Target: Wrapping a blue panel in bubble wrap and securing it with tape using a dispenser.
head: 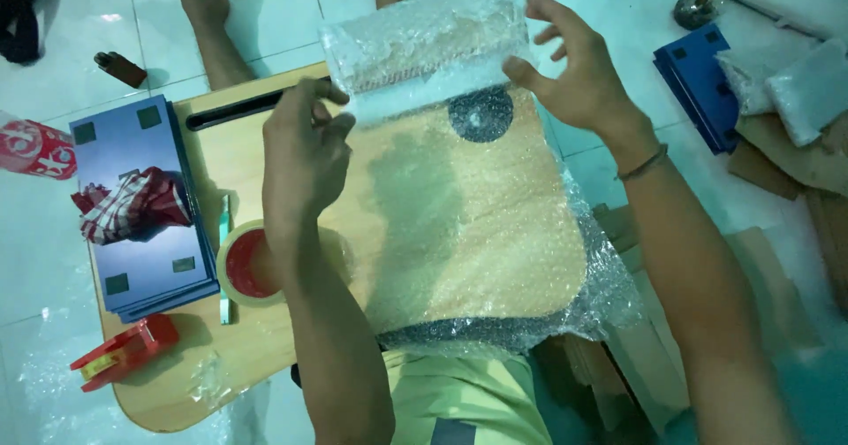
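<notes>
On the far half of the wooden lap table (256, 339), the bubble-wrapped roll (424, 43) may loosen, since the left hand (300, 153) pinches one end while the right hand (579, 69) fingers splay open.

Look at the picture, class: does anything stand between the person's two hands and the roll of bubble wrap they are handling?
Nothing visible does. The left hand and right hand both already touch the bubble wrap roll at its ends, above the wooden table.
</notes>
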